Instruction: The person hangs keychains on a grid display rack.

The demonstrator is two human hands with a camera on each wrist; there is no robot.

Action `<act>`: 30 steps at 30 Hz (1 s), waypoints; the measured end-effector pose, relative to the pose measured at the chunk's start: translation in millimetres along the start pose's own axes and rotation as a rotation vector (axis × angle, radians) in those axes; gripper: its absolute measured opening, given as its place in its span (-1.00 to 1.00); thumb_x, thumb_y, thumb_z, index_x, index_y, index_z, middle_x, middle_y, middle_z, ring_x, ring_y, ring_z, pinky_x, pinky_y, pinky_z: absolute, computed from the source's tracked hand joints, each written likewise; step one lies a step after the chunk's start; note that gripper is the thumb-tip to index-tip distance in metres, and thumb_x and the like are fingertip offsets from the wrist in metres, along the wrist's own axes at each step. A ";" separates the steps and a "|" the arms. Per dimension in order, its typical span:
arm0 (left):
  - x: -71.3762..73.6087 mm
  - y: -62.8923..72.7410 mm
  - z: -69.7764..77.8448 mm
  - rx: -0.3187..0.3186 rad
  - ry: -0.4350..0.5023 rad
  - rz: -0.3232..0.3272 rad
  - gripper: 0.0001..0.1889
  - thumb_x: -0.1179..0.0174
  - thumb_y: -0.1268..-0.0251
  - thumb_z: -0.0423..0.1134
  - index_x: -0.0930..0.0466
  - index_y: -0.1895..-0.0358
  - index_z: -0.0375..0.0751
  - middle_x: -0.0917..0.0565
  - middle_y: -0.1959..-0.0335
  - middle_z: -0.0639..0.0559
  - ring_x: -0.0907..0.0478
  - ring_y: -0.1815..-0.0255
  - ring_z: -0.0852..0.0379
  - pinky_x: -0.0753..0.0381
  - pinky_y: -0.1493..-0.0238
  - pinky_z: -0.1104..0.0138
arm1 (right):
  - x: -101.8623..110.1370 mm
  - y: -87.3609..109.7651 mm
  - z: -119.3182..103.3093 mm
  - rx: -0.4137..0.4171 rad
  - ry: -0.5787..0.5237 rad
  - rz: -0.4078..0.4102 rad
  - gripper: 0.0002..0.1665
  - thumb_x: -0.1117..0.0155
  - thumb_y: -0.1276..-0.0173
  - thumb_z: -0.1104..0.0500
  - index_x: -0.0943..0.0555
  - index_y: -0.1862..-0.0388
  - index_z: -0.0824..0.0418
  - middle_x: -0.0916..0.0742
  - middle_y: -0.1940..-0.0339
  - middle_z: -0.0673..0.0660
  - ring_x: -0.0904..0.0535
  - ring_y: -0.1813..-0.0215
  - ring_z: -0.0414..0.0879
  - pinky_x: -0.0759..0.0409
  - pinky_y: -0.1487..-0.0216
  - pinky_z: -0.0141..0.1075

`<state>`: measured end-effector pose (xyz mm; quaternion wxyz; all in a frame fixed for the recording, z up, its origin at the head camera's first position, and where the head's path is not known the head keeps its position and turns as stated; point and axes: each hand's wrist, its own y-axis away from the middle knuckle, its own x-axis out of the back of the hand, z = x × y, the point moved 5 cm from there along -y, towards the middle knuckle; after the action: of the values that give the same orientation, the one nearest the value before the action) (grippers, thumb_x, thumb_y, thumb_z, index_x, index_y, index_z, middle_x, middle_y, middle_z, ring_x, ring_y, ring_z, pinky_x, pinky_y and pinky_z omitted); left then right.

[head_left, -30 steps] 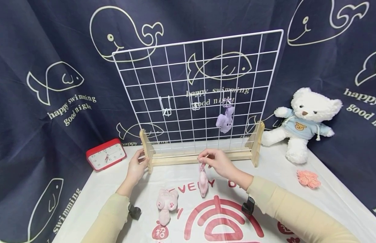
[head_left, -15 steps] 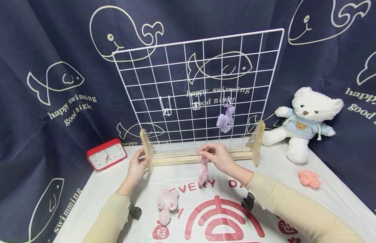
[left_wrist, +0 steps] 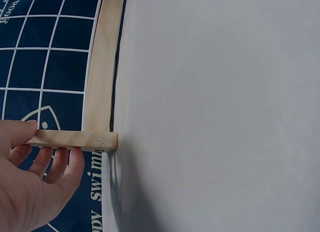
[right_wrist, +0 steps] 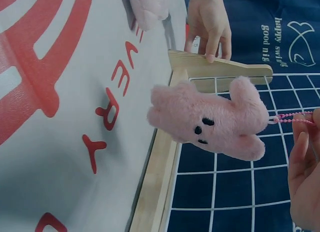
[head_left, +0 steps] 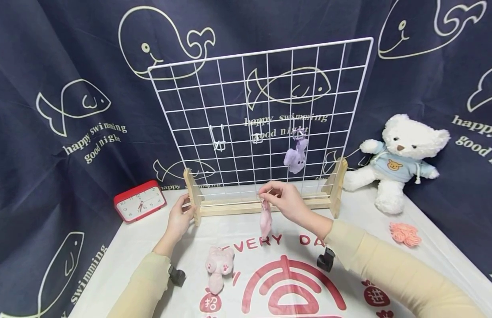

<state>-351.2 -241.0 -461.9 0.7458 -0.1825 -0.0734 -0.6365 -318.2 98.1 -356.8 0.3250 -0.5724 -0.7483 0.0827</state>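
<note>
My right hand (head_left: 287, 203) pinches the pink bead chain (right_wrist: 292, 118) of a pink plush keychain (right_wrist: 210, 119). The plush hangs in front of the rack's lower bar; its small black face shows in the right wrist view. My left hand (head_left: 180, 221) grips the left wooden foot (left_wrist: 75, 139) of the white wire grid rack (head_left: 242, 108), thumb on one side and fingers on the other. On the grid hang a pale green hook (head_left: 219, 145), a white hook (head_left: 257, 138) and a purple plush keychain (head_left: 295, 160). A second pink plush (head_left: 219, 267) lies on the table.
A red alarm clock (head_left: 140, 202) stands left of the rack. At the right sit a white teddy bear (head_left: 398, 161) in a blue top and a coral-coloured bundle (head_left: 405, 234). A navy curtain (head_left: 90, 39) hangs behind the white tablecloth (head_left: 309, 247).
My right hand has risen a little towards the grid, lifting the pink plush keychain, which swings and turns on its chain. My left hand stays on the rack's foot.
</note>
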 end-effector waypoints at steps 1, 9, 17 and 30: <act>0.0 0.1 -0.1 0.001 -0.001 0.000 -0.44 -0.18 -0.44 -0.46 -0.32 -0.46 -0.31 -0.47 -0.31 -0.39 -0.46 -0.29 -0.35 -0.70 -0.14 0.06 | 0.3 -0.5 -1.1 0.000 -0.004 0.001 -0.94 -0.40 -0.37 0.33 -0.76 0.20 0.27 -0.78 0.31 0.12 -0.57 0.46 0.00 -0.42 0.53 -0.46; -0.2 -0.5 -0.7 0.002 0.000 0.003 -0.45 -0.18 -0.44 -0.45 -0.32 -0.46 -0.31 -0.48 -0.31 -0.39 -0.47 -0.29 -0.36 -0.70 -0.15 0.03 | 4.5 -6.6 -11.2 0.016 -0.027 0.029 -0.94 -0.38 -0.39 0.34 -0.74 0.18 0.29 -0.78 0.35 0.16 -0.56 0.46 -0.05 -0.45 0.51 -0.42; -0.1 0.4 -0.6 -0.011 0.003 0.008 -0.45 -0.18 -0.43 -0.47 -0.33 -0.44 -0.33 -0.49 -0.29 -0.39 -0.48 -0.27 -0.35 -0.71 -0.13 0.05 | 11.2 -13.5 -22.5 0.076 -0.055 0.050 -0.92 -0.38 -0.37 0.39 -0.70 0.17 0.34 -0.76 0.35 0.25 -0.63 0.44 -0.05 -0.53 0.44 -0.44; 0.1 0.2 0.2 -0.019 0.002 0.011 -0.45 -0.19 -0.43 -0.45 -0.33 -0.45 -0.32 -0.50 -0.30 -0.38 -0.49 -0.26 -0.34 -0.70 -0.14 0.04 | 24.1 -24.3 -31.5 0.060 -0.041 0.058 -0.93 -0.40 -0.36 0.38 -0.72 0.19 0.35 -0.78 0.32 0.19 -0.64 0.40 0.01 -0.56 0.38 -0.46</act>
<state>-351.0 -240.9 -461.7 0.7475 -0.1894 -0.0656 -0.6333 -322.6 104.1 -310.9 0.3241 -0.5820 -0.7350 0.1262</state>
